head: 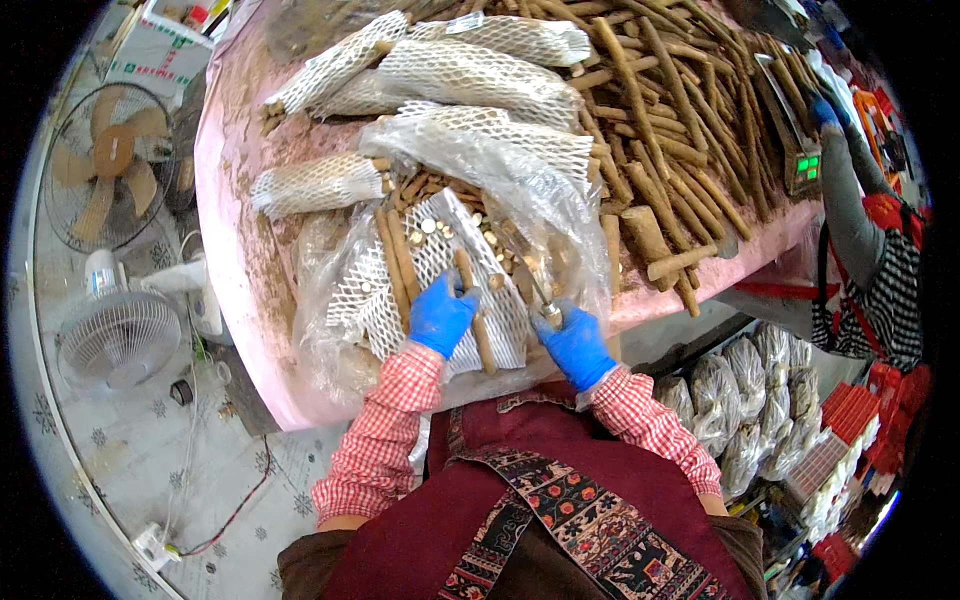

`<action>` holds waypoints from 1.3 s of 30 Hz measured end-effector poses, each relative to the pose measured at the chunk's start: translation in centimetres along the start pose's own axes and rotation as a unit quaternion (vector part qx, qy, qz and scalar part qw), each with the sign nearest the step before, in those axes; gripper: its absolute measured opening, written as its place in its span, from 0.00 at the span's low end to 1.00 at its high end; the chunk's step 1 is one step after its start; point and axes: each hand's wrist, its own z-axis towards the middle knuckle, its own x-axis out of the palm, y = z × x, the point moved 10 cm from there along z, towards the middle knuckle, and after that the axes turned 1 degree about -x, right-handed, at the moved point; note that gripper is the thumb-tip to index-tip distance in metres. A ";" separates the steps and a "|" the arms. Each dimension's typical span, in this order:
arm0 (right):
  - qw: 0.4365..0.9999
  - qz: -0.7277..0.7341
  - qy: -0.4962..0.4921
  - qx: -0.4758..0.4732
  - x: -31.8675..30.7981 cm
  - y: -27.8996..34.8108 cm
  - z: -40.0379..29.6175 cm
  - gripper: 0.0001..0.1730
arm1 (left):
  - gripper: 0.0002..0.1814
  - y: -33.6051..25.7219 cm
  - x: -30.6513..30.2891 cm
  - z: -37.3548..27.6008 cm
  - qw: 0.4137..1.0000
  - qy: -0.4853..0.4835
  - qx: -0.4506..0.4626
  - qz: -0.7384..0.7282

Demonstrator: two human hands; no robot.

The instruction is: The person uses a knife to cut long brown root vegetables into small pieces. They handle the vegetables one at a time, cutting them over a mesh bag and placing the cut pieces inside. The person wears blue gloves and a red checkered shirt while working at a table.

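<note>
My left hand (444, 315), in a blue glove, grips a slender brown root (482, 341) that resembles a yam. In my gloved right hand (576, 343) is a knife (552, 312), its narrow blade pointing up and away from me. Beneath both hands lies white foam netting (360, 300) on a crumpled clear plastic bag (319, 330). Two more roots (397, 259) rest side by side on the netting, left of my left hand. Short root offcuts with pale cut faces (427, 225) are scattered just beyond my hands.
Netted root bundles (480, 75) and a pile of loose roots (660, 127) cover the far side of the pink-covered table (247, 315). At right, a co-worker's gloved hand (825, 112) is by a digital scale (806, 169). Fans (120, 337) stand left; bagged goods (742, 390) lie lower right.
</note>
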 end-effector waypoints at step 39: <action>0.995 -0.061 -0.018 -0.071 3.1 7.2 -0.9 0.17 | 0.16 4.8 -6.7 -7.3 0.694 -0.095 0.011 -0.713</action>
